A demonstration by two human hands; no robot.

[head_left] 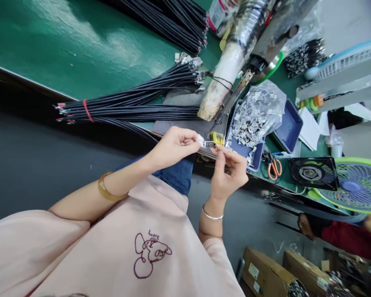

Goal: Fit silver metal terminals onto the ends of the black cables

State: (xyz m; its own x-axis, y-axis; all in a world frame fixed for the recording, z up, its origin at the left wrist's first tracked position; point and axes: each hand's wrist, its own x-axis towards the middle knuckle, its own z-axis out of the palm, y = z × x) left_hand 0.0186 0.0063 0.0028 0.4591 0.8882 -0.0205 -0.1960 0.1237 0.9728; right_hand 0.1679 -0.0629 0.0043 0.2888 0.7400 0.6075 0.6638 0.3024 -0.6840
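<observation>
My left hand (173,145) is closed in a pinch on the end of a small metal connector shell (208,143), a white cot on one fingertip. My right hand (229,169) meets it from the other side, fingers pinched at the same small piece. Both hands hover at the bench edge, just in front of a blue tray (289,128) holding a clear bag of small metal shells (255,115). A bundle of black cables (136,108), tied with a red band, lies on the green bench (80,45) to the left.
A wrapped tool on a stand (231,70) leans over the bench. Orange scissors (275,168), a small black fan (313,173) and a green-rimmed fan (355,185) sit at the right. More black cables (176,20) lie at the back. Cardboard boxes (266,272) stand on the floor; another person's red sleeve (349,239) shows lower right.
</observation>
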